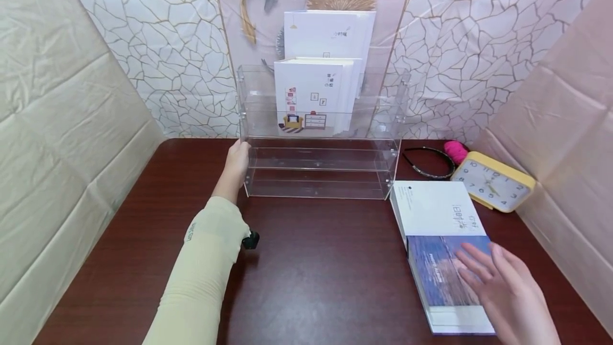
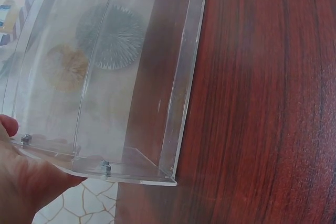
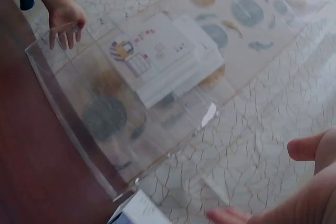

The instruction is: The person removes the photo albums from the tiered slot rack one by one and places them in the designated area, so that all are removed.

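A clear acrylic tiered rack (image 1: 316, 166) stands at the back of the table. My left hand (image 1: 238, 161) grips its left side panel; the thumb shows at the panel's edge in the left wrist view. Two white books, a front one with a furniture drawing (image 1: 308, 97) and a taller rear one (image 1: 330, 31), lean in the rack's upper tiers. My right hand (image 1: 514, 286) has its fingers spread, with nothing held, in front of a book with a blue-purple cover (image 1: 442, 270) at the right. A white book (image 1: 436, 206) lies just beyond that cover.
A yellow-framed clock (image 1: 495, 181), a dark headband (image 1: 433, 163) and a bright pink item (image 1: 456, 151) sit at the back right corner. Patterned cloth walls (image 1: 163, 41) close in the table at the back and both sides.
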`<state>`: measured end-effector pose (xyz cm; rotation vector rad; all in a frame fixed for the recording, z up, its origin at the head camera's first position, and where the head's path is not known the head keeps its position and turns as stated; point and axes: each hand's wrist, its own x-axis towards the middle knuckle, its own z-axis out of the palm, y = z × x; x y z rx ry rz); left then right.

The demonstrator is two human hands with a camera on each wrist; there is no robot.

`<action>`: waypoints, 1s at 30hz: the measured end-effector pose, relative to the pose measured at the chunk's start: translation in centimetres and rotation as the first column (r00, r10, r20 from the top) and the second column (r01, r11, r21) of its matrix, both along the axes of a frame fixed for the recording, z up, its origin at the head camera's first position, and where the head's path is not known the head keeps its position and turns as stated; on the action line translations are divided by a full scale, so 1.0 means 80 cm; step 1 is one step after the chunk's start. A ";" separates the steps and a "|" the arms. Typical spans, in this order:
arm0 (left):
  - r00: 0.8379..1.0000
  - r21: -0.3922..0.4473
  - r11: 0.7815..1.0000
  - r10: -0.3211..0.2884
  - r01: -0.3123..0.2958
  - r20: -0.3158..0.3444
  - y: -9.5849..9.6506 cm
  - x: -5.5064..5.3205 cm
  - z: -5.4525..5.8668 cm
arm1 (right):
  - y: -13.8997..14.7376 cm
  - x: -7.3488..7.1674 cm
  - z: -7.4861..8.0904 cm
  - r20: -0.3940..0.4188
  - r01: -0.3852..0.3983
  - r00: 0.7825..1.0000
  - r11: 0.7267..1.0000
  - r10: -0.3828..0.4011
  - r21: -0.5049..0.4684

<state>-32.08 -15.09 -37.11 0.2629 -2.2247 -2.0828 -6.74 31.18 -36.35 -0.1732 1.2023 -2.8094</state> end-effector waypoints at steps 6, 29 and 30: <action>1.000 -0.003 1.000 0.000 0.000 -0.003 -0.002 -0.004 0.001 | -0.032 -0.047 0.046 -0.400 0.033 0.917 0.997 -0.002 0.071; 1.000 0.007 1.000 0.012 -0.012 -0.019 -0.004 -0.005 -0.006 | -0.125 -0.233 0.208 -0.586 0.366 0.788 0.909 -0.189 0.198; 1.000 0.000 1.000 0.012 -0.012 -0.016 -0.003 -0.005 -0.006 | -0.127 -0.243 0.204 -0.565 0.365 0.802 0.908 -0.194 0.207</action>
